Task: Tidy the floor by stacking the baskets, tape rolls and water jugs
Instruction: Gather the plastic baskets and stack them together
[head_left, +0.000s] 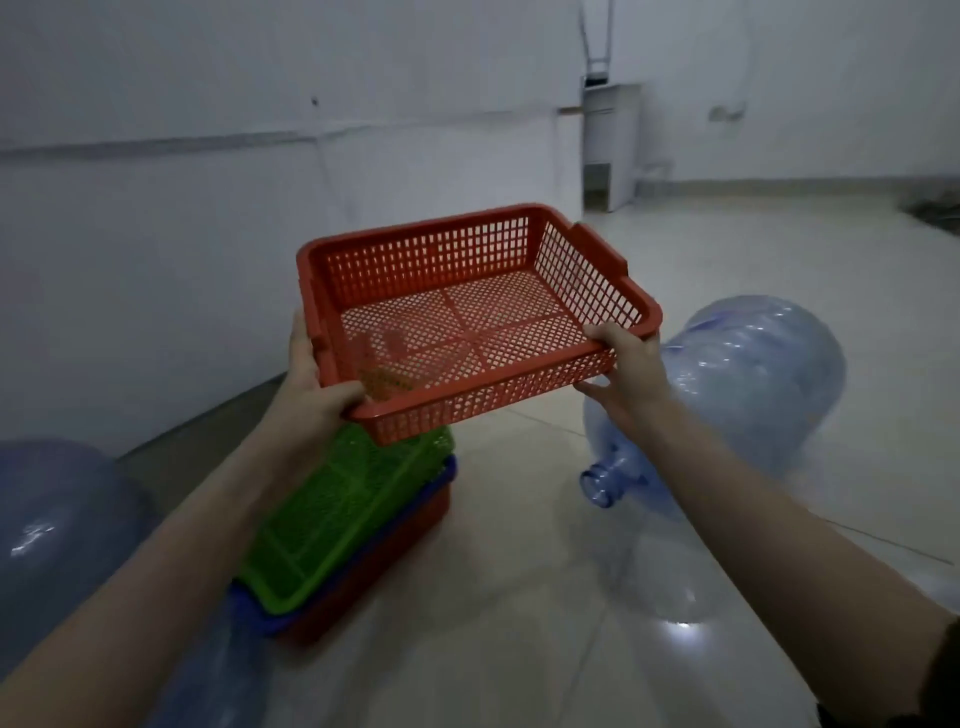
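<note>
Pale tiled floor (519, 597) lies below; the left hand (311, 384) and right hand (631, 371) both grasp a red plastic mesh basket (467, 317) by its near corners, open side up, long axis left-right.

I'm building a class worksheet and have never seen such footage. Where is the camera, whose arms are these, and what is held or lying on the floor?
No machine: one camera worn on a person's head looks forward and down, so the arms are their own. The left hand and right hand grip an orange basket, held in the air. Below it on the floor sits a basket stack with a green basket on top. A blue water jug lies on its side at the right; a second jug shows at the left edge.
</note>
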